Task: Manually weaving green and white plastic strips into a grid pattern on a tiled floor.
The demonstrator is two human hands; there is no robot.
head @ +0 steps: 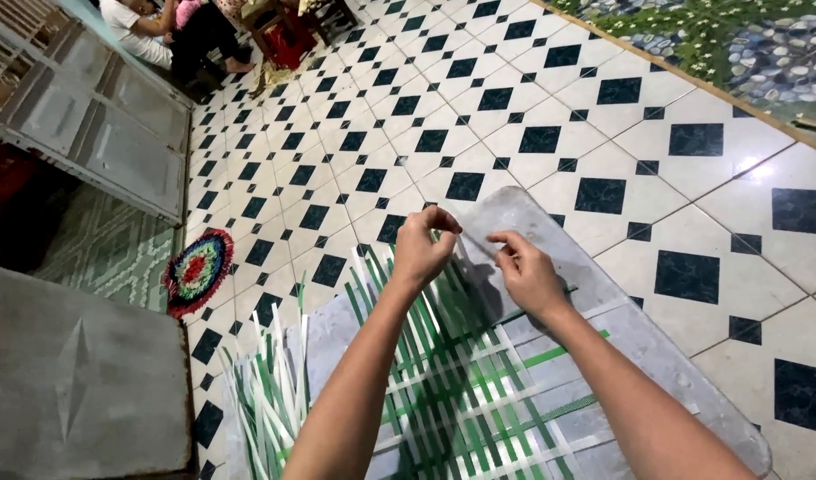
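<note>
— Left hand point(423, 249)?
— Raised above the half-woven mat of flat green and white plastic strips point(461, 391), grip pinched shut on the end of a thin pale plastic strip point(475, 238).
— Right hand point(528, 271)?
— Just beside the left, fingertips closed on the same thin strip, a little lower along it.
— And the mat itself?
— Lying on a grey flat board point(550, 240) set on the floor of white tiles with black squares point(603, 142), directly under both forearms, loose strip ends fanning out past its far edge.
— Anything near it?
— A loose bundle of green and white strips point(270, 400) on the floor, left of the mat. Farther left, a small round woven mat in red, green and dark rings point(197, 269), well apart from the hands.
— Beyond that?
— Far off at the top, a seated person point(172, 31) by a red stool point(288, 40).
</note>
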